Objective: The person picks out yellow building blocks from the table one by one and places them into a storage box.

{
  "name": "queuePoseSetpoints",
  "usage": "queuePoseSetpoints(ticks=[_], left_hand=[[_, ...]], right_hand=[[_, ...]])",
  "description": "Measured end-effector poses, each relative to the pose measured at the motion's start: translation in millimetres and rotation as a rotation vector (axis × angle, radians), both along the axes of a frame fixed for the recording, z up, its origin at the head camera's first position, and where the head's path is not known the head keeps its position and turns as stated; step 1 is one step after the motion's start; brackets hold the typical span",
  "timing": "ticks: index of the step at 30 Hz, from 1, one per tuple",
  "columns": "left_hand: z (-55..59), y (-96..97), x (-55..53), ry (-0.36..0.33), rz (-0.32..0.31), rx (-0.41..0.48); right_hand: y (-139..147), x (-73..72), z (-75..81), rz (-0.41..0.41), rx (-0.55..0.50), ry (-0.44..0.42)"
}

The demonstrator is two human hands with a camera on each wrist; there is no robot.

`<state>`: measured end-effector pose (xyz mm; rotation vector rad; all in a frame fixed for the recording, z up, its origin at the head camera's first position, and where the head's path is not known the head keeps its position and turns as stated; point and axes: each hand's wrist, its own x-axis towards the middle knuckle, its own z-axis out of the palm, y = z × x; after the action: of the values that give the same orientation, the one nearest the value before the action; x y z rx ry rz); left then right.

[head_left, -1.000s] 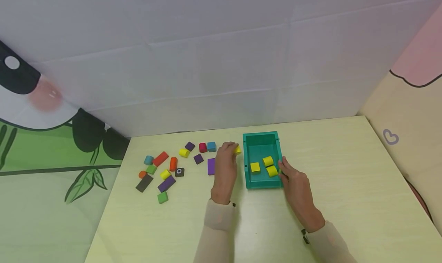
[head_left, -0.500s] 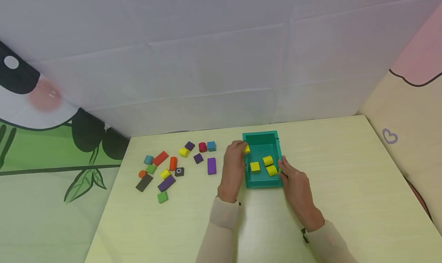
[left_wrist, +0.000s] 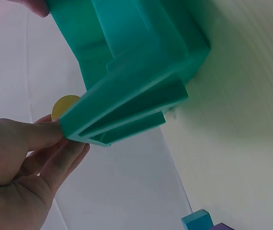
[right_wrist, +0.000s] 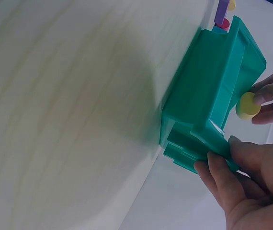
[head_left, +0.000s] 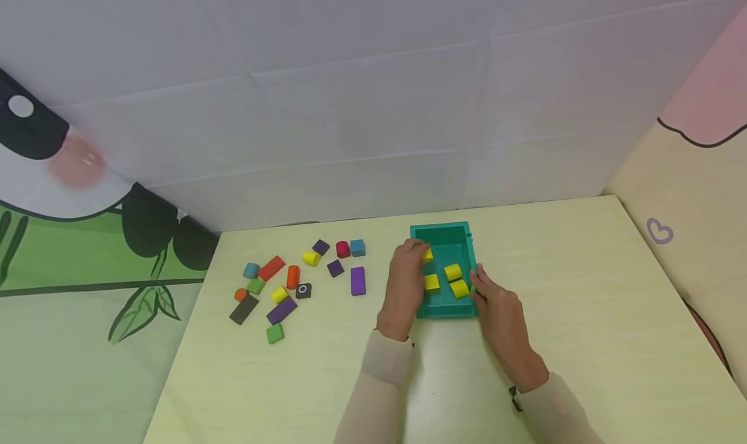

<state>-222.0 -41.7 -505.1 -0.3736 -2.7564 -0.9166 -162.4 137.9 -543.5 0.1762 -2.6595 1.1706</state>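
Observation:
A teal plastic bin stands on the table with several yellow blocks in it. My left hand pinches a yellow cylinder block over the bin's left side; in the right wrist view the round end of that cylinder shows between thumb and fingers, above the bin's rim. With thumb on one side and fingers on the other, my right hand grips the right rim of the bin. Part of the left rim is hidden behind the left hand.
Left of the bin, loose blocks lie scattered on the pale table: a purple block, a blue cube, a red cylinder, a dark grey block and several others. A white cloth wall rises behind the table.
My left hand has moved right with the yellow cylinder block, from beside the bin to over its left side. The right hand and the bin have stayed in place.

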Motion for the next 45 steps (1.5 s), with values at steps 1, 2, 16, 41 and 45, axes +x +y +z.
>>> queuePoseSetpoints(ticks=[1, 2, 16, 41, 45], left_hand=[[0.0, 0.8, 0.1, 0.007, -0.003, -0.007], [0.0, 1.6, 0.2, 0.013, -0.003, -0.021], [-3.8, 13.7, -1.4, 0.006, -0.028, -0.131], [-14.6, 30.0, -10.1, -0.050, -0.036, -0.333], [-15.2, 31.8, -11.3, -0.059, -0.031, -0.347]], right_hand=[[0, 0.1, -0.1, 0.000, -0.001, 0.002], [0, 0.0, -0.4, 0.000, -0.001, 0.003], [0, 0.3, -0.4, 0.002, -0.002, 0.029], [1, -0.1, -2.4, 0.010, 0.002, 0.063], [1, -1.2, -3.3, 0.009, 0.001, 0.071]])
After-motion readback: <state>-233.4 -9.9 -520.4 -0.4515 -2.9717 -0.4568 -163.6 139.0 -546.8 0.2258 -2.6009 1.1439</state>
